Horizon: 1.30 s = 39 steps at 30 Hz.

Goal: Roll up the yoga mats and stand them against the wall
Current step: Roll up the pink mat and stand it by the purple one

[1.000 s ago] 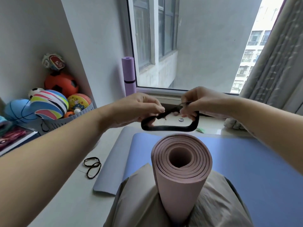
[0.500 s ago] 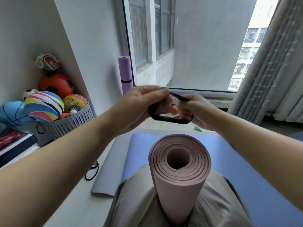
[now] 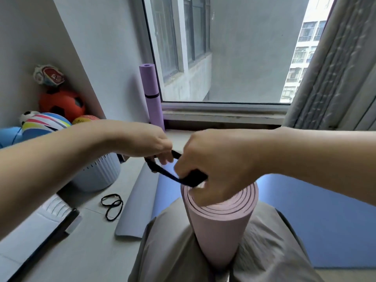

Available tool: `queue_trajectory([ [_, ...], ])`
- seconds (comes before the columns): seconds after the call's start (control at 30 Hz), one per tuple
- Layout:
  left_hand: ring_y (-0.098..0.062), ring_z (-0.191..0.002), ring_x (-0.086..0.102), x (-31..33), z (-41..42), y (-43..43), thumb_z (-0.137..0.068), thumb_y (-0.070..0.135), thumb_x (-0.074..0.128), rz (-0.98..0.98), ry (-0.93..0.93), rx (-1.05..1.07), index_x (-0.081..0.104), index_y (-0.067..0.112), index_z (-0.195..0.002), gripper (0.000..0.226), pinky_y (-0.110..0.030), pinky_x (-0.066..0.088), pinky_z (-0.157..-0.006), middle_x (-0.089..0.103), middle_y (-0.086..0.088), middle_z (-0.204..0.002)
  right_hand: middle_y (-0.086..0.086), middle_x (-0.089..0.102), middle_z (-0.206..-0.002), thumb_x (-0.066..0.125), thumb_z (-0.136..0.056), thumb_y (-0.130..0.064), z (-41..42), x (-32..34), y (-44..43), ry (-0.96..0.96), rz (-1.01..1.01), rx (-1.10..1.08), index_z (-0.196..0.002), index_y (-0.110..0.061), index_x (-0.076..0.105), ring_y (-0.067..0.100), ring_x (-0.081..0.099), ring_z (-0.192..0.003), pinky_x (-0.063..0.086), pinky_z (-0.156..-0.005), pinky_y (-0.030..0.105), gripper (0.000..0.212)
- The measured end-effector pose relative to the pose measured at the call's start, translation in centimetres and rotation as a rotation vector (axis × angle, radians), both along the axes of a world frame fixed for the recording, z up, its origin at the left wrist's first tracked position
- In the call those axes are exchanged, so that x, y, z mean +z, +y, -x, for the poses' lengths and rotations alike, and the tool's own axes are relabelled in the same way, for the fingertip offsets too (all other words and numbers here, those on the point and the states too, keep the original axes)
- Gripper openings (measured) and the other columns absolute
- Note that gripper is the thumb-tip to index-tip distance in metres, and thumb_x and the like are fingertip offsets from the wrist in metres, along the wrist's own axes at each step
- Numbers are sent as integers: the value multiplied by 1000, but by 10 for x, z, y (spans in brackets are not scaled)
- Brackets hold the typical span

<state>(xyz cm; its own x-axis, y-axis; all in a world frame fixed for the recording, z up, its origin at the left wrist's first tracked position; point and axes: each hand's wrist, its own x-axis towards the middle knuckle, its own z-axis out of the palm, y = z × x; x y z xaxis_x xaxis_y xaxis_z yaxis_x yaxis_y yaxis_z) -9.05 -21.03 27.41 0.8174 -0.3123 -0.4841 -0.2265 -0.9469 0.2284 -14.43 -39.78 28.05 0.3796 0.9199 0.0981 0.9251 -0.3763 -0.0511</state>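
I noted the left hand (image 3: pixel 146 141) and right hand (image 3: pixel 215 163) each pinching a black elastic strap loop (image 3: pixel 162 172), stretched between their curled fingers. The pink rolled foam yoga mat (image 3: pixel 219 226) stood upright just beneath the right fingers, its top end touching them. I judged banding in hand; next, the loop needed widening and drawing down over that end.

1. Two rolled foam yoga mats: pink rolled mat (image 3: pixel 219 226) near, purple rolled mat (image 3: pixel 153 98) far.
2. Two flat foam mats: blue flat mat (image 3: pixel 315 220) right, grey flat mat (image 3: pixel 138 210) left.
3. Six coloured balls (image 3: pixel 61 102), far left.
4. One white ribbed basket (image 3: pixel 97 176).
5. One held black elastic band (image 3: pixel 166 175); black floor loops (image 3: pixel 113 206), count unclear.
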Motion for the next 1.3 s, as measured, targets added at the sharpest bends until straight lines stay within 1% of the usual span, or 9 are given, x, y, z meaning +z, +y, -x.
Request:
queue_trajectory([
  [0.07,-1,-68,62,11,8,-11,-98,25,47,-38,-229,-155,71,26,-92,24,-19,48,-71,66,15,-70,2,35,-45,50,-73,-35,12,4,8,-93,84,114,-55,-16,40,24,40,-46,48,-55,30,28],
  [0.17,6,-54,47,21,19,-24,-94,16,56,-223,-373,-241,63,28,-120,29,-4,37,-53,48,22,-68,1,29,-49,49,-83,-27,14,7,8,-154,223,91,-58,-14,37,20,32,-45,35,-50,28,30],
  [0.37,-22,-104,59,16,55,-33,-77,39,78,-449,-385,-357,40,23,-130,67,-36,51,-79,61,4,-119,1,59,-89,61,-89,-44,-6,25,-20,81,723,-473,-109,-8,58,18,59,-86,47,-78,28,41],
  [0.47,-23,-103,59,15,77,-28,-69,54,78,-395,-350,-297,39,18,-127,79,-39,51,-85,59,0,-120,-5,71,-83,61,-86,-48,-1,36,-53,70,757,-468,-131,-19,52,-1,59,-58,50,-61,15,54],
  [0.63,-29,-99,61,-31,119,-29,-78,46,73,-397,-349,-224,35,16,-127,69,-33,42,-69,58,-2,-106,-11,47,-81,76,-70,-52,42,-14,-64,163,648,-694,-122,-27,43,6,46,-61,35,-47,19,67],
  [0.93,-28,-113,57,-36,70,-11,-74,56,73,-306,-492,-35,31,18,-137,86,-37,48,-89,58,-2,-128,-1,59,-114,81,-65,-55,4,-33,-64,94,344,-724,-152,-17,-7,19,57,-93,49,-78,29,129],
  [1.03,-26,-111,56,-48,53,-10,-73,56,74,-266,-435,-62,35,18,-136,84,-37,48,-90,58,-2,-126,-4,59,-117,80,-61,-61,-11,-37,-71,209,313,-750,-149,-26,11,16,55,-91,48,-79,27,117],
  [1.17,-24,-112,55,-68,34,-11,-74,55,73,-160,-328,-93,34,19,-141,86,-35,47,-92,57,-3,-128,-16,63,-99,79,-44,-68,-31,-59,-81,364,211,-752,-106,-55,31,17,68,-81,59,-72,41,80],
  [1.3,-21,-123,49,-54,14,-12,-73,59,72,-117,-317,-124,22,22,-151,100,-26,39,-91,48,1,-143,-15,59,-114,79,-38,-66,-49,-62,-85,406,251,-744,-135,-42,27,18,67,-94,58,-78,43,113],
])
